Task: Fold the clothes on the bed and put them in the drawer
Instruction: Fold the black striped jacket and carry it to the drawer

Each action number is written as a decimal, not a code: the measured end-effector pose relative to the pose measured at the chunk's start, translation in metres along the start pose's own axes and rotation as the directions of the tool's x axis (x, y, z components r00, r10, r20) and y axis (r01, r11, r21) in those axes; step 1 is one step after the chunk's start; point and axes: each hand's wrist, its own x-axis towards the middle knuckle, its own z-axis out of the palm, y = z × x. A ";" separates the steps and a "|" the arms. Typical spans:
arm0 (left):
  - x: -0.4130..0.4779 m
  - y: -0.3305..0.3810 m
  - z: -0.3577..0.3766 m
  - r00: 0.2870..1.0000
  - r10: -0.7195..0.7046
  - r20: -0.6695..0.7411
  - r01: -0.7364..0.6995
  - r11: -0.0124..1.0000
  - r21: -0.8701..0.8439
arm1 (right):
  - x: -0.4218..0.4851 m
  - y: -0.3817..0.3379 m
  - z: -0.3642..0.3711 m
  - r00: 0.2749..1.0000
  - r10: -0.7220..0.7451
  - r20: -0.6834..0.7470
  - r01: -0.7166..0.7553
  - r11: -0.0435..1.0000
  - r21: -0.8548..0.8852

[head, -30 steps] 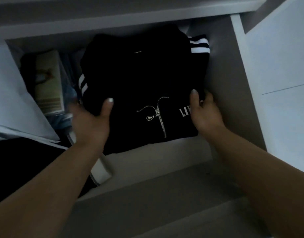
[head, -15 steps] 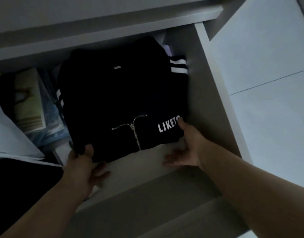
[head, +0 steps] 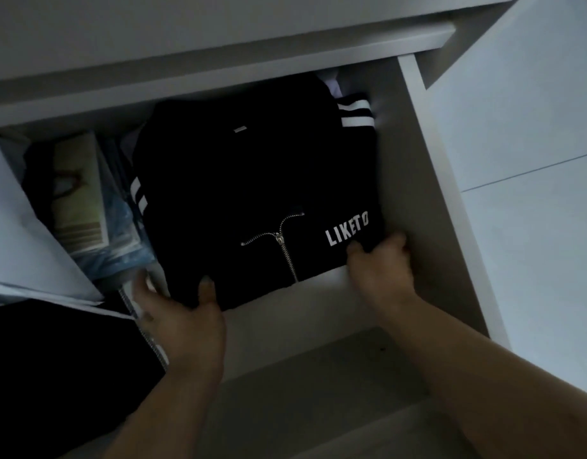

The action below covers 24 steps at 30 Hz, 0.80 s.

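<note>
A folded black zip jacket (head: 252, 180) with white sleeve stripes and white "LIKETO" lettering lies inside the open white drawer (head: 418, 193), against its right wall. My left hand (head: 182, 319) holds the jacket's near left corner, thumb on top of the fabric. My right hand (head: 378, 270) grips the near right corner just below the lettering, fingers curled around the edge. The jacket's back edge reaches under the cabinet top.
A stack of books and blue plastic packets (head: 83, 207) fills the drawer's left part. A white sheet (head: 17, 240) and a dark cloth (head: 53, 359) overhang at the left. The drawer front (head: 318, 399) is below my arms. White floor tiles (head: 534, 127) lie to the right.
My hands slid from the jacket's sides to its near edge, loosened half a second ago, and now hold the two near corners. The jacket sits closer to the drawer's right wall.
</note>
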 end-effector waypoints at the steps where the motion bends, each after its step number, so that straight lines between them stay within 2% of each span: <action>1: -0.001 0.009 -0.003 0.976 0.218 0.010 -0.218 0.970 0.112 | -0.009 -0.004 -0.003 0.979 -0.194 -0.060 0.189 0.979 -0.079; 2: 0.001 0.018 -0.004 0.906 0.416 0.078 -0.423 0.886 0.191 | -0.014 -0.013 -0.004 0.913 -0.391 -0.114 0.383 0.920 -0.082; 3: 0.007 0.027 0.000 0.823 0.545 0.158 -0.568 0.785 0.247 | -0.013 -0.025 -0.006 0.826 -0.546 -0.141 0.540 0.838 -0.082; 4: 0.013 0.039 0.008 0.778 0.588 0.222 -0.629 0.727 0.276 | -0.002 -0.040 -0.006 0.753 -0.647 -0.122 0.638 0.763 -0.106; 5: 0.020 0.049 0.019 0.782 0.561 0.273 -0.623 0.725 0.293 | 0.014 -0.055 -0.003 0.703 -0.708 -0.068 0.696 0.705 -0.140; 6: 0.029 0.057 0.031 0.810 0.496 0.312 -0.580 0.755 0.306 | 0.035 -0.070 0.001 0.684 -0.729 0.017 0.721 0.673 -0.164; 8: 0.046 0.059 0.050 0.862 0.356 0.360 -0.482 0.794 0.369 | 0.075 -0.096 0.009 0.716 -0.672 0.192 0.694 0.715 -0.085; 10: 0.056 0.052 0.059 0.867 0.324 0.378 -0.472 0.777 0.418 | 0.102 -0.106 0.018 0.752 -0.591 0.292 0.603 0.796 0.057; 11: 0.059 0.050 0.061 0.860 0.331 0.388 -0.484 0.771 0.415 | 0.108 -0.107 0.020 0.751 -0.585 0.307 0.591 0.803 0.083; 13: 0.061 0.049 0.059 0.850 0.345 0.398 -0.497 0.775 0.390 | 0.102 -0.104 0.017 0.736 -0.626 0.259 0.640 0.768 0.037; 16: 0.067 0.051 0.044 0.829 0.458 0.322 -0.545 0.790 0.281 | 0.072 -0.075 0.013 0.681 -0.732 0.005 0.726 0.675 -0.129; 17: 0.071 0.051 0.039 0.833 0.477 0.279 -0.541 0.808 0.235 | 0.063 -0.065 0.013 0.685 -0.729 -0.018 0.720 0.680 -0.141; 19: 0.082 0.058 0.036 0.869 0.424 0.255 -0.475 0.859 0.191 | 0.062 -0.063 0.015 0.702 -0.710 0.057 0.711 0.695 -0.106; 20: 0.089 0.062 0.038 0.878 0.381 0.290 -0.449 0.866 0.221 | 0.070 -0.072 0.017 0.697 -0.708 0.116 0.717 0.693 -0.076; 22: 0.102 0.072 0.044 0.853 0.348 0.389 -0.468 0.840 0.275 | 0.092 -0.100 0.019 0.706 -0.673 0.219 0.693 0.721 -0.019; 24: 0.113 0.080 0.048 0.822 0.379 0.425 -0.514 0.815 0.267 | 0.108 -0.119 0.021 0.738 -0.622 0.262 0.653 0.756 -0.045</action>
